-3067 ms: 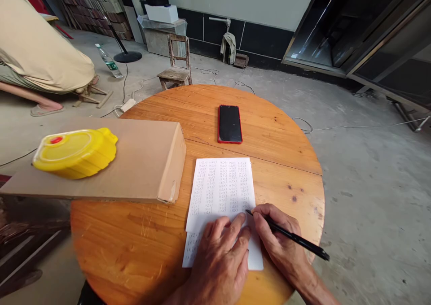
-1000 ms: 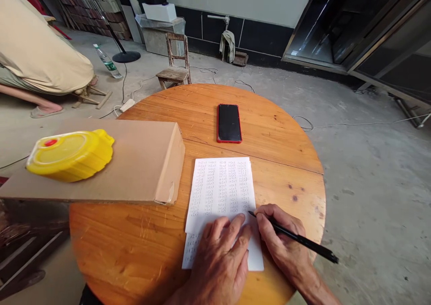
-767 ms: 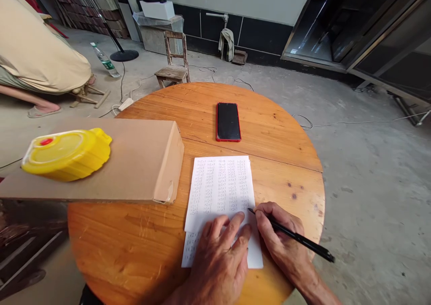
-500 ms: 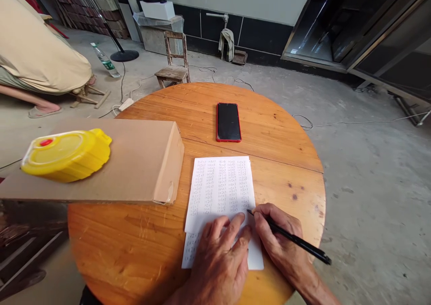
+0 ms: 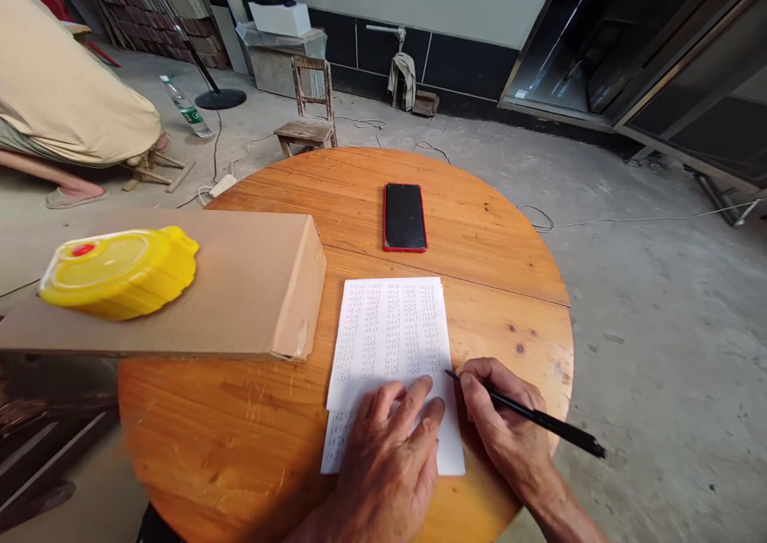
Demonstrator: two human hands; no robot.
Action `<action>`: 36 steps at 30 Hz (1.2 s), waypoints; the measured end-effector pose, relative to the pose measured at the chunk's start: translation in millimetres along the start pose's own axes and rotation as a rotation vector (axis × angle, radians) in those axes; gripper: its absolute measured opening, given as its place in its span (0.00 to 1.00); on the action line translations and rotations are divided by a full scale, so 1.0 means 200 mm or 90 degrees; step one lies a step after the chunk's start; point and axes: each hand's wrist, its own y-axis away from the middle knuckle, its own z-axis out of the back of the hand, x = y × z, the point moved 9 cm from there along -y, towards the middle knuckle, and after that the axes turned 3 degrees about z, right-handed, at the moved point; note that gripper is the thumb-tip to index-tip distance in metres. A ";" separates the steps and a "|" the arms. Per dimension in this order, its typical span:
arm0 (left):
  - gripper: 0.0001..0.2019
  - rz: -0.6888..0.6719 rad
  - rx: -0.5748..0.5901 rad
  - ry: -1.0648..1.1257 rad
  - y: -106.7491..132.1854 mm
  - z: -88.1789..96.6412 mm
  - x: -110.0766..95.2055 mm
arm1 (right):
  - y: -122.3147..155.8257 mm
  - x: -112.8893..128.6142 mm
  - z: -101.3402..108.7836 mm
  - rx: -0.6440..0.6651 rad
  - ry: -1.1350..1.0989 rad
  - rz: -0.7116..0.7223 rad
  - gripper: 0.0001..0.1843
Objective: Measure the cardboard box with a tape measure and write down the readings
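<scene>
A white sheet of paper (image 5: 392, 335) covered in small handwritten rows lies on the round wooden table (image 5: 252, 423), on top of a second sheet. My left hand (image 5: 389, 455) lies flat on the lower part of the paper, fingers spread. My right hand (image 5: 503, 423) is closed on a black pen (image 5: 539, 419). The pen's tip touches the paper at its right edge.
A red-cased phone (image 5: 405, 216) lies face up at the table's far side. A long cardboard box (image 5: 240, 287) spans the left, with a yellow plastic container (image 5: 120, 271) on it. Beyond stand a small wooden chair (image 5: 308, 112), a water bottle (image 5: 185, 108), and a person in beige (image 5: 72, 104).
The pen tip has shifted slightly right along the paper's right edge. My left hand has stayed flat on the sheet. The view has drifted a little.
</scene>
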 end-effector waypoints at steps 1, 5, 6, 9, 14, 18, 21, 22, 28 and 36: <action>0.17 0.001 -0.001 -0.001 0.00 0.00 0.00 | 0.00 -0.01 0.00 0.002 -0.004 -0.005 0.12; 0.18 0.004 0.009 -0.003 0.00 -0.01 0.00 | -0.01 -0.01 -0.01 0.013 -0.001 0.001 0.12; 0.18 0.003 0.009 -0.003 0.00 -0.01 0.00 | -0.01 0.00 -0.02 0.015 0.003 0.004 0.12; 0.18 -0.001 0.003 -0.002 0.00 -0.01 0.00 | -0.01 0.01 -0.02 0.023 0.015 0.014 0.11; 0.18 0.003 0.006 0.001 0.00 -0.01 0.00 | -0.01 0.01 -0.03 0.031 0.029 0.019 0.11; 0.17 0.007 0.009 0.005 0.00 -0.01 0.00 | -0.02 0.03 -0.03 0.028 0.033 0.036 0.10; 0.17 0.013 0.012 0.007 0.00 -0.01 0.01 | -0.02 0.05 -0.02 0.016 0.025 0.043 0.10; 0.17 0.013 0.013 0.008 0.00 -0.01 0.01 | -0.02 0.05 -0.02 0.012 0.022 0.042 0.10; 0.18 0.008 0.013 0.010 0.01 -0.01 0.01 | -0.03 0.07 -0.01 0.007 0.018 0.047 0.10; 0.18 0.004 0.012 0.009 0.00 -0.01 0.01 | -0.02 0.07 -0.01 0.017 0.015 0.047 0.10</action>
